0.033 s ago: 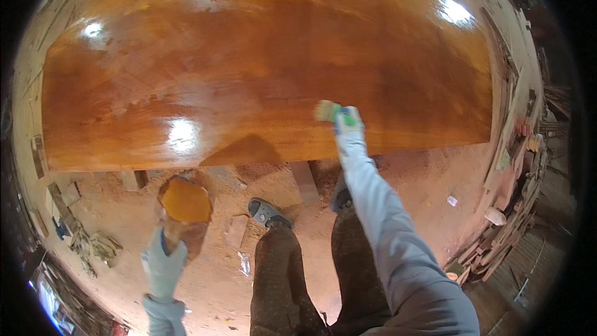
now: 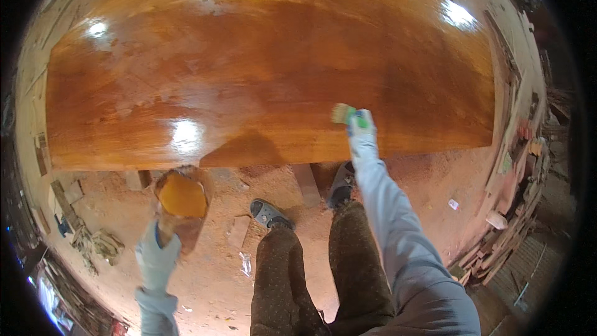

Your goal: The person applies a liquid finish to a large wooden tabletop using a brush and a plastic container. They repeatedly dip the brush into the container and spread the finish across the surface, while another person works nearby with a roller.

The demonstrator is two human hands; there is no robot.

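A broad wooden panel (image 2: 261, 87) with a glossy orange-brown surface spreads across the upper view. Over its near part, my right hand (image 2: 362, 126), in a pale glove, is closed round a green paintbrush (image 2: 348, 116). The light bristles point left, at or just above the panel; contact is hard to tell. At the lower left, my gloved left hand (image 2: 157, 252) grips the near side of a container (image 2: 163, 227) with an open top. Amber liquid (image 2: 182, 196) fills much of it. It hangs just off the panel's near edge; my left fingers are partly hidden.
My sandalled feet (image 2: 271, 213) stand on a dusty floor (image 2: 211, 298) close to the panel. Wooden blocks (image 2: 138, 180) sit beneath its near edge. Scrap wood (image 2: 497, 242) is piled along the right, with more offcuts (image 2: 68, 202) at the left.
The paintbrush and my right hand have shifted right along the panel. My left hand and the container have moved slightly left and away from me.
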